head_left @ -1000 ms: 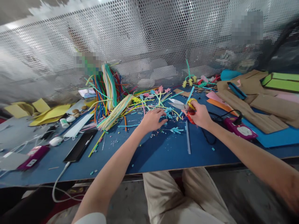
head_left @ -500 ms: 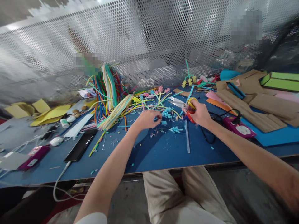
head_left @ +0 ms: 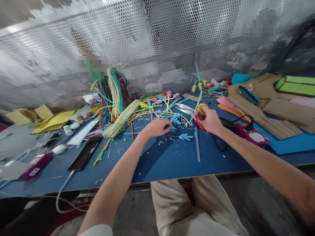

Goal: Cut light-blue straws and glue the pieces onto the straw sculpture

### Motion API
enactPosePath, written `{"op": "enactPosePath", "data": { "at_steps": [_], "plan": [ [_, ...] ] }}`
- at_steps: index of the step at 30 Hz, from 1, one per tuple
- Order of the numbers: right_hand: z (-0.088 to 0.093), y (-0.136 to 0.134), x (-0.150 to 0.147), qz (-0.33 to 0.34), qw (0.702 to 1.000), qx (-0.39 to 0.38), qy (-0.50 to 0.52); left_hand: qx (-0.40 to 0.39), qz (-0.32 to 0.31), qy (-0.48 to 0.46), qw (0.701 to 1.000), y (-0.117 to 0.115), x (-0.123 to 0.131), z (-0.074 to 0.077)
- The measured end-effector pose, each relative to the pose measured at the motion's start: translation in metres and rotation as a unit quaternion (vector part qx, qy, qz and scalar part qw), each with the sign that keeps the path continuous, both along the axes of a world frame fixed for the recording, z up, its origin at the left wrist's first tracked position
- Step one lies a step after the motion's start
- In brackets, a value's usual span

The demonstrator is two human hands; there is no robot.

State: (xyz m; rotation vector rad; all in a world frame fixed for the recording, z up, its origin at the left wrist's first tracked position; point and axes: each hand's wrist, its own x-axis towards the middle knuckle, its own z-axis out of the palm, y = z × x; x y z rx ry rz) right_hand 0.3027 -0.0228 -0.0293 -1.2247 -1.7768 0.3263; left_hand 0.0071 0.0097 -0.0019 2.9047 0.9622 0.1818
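Observation:
My right hand (head_left: 212,120) grips a pair of scissors (head_left: 188,109) with yellow and red handles. The blades point left above the table and stand slightly apart. My left hand (head_left: 157,127) has its thumb and fingers curled together at short light-blue pipe cleaner pieces (head_left: 173,129) on the table; whether one is between the fingertips is hidden. Just beyond lies a fluffy blue pipe cleaner sprig (head_left: 176,118). Nearer to me is a second blue sprig (head_left: 185,137) with a thin wire stem. Below the scissors a translucent strip (head_left: 198,144) lies on the table.
Bundled pipe cleaners (head_left: 115,95) stand and lie at left centre. Pink flower sprigs (head_left: 168,95) lie behind my left hand. A black phone (head_left: 85,154) charges at left. At right are a purple power strip (head_left: 253,134), brown paper (head_left: 265,114) and blue sheet (head_left: 285,144). A perforated metal screen (head_left: 157,49) rises behind.
My left hand has moved slightly right and down, its fingertips now at the short blue pieces. The scissors have shifted slightly left and down in my right hand.

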Motion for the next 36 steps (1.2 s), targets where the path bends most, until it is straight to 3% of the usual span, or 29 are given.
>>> {"op": "enactPosePath", "data": {
  "at_steps": [5,14,20,26,31,36],
  "plan": [
    [0.002,-0.001,-0.001,0.001,1.000,0.001,-0.006,0.015,0.042,0.008,0.999,-0.004,-0.001,0.003],
    [0.003,-0.002,-0.002,0.005,1.000,-0.003,-0.012,0.016,0.040,-0.001,0.999,-0.007,0.000,0.005],
    [0.007,-0.008,-0.007,0.011,1.000,-0.013,0.024,0.021,0.098,-0.045,0.994,-0.005,0.000,0.006],
    [0.012,-0.017,-0.024,0.089,0.980,-0.074,0.164,-0.108,0.070,-0.230,0.965,-0.014,0.020,0.000],
    [0.014,-0.020,-0.030,0.115,0.962,-0.117,0.217,-0.198,0.046,-0.294,0.934,-0.028,0.042,-0.011],
    [0.012,-0.018,-0.032,0.142,0.933,-0.152,0.294,-0.259,0.057,-0.328,0.907,-0.032,0.048,-0.018]
  ]
}}
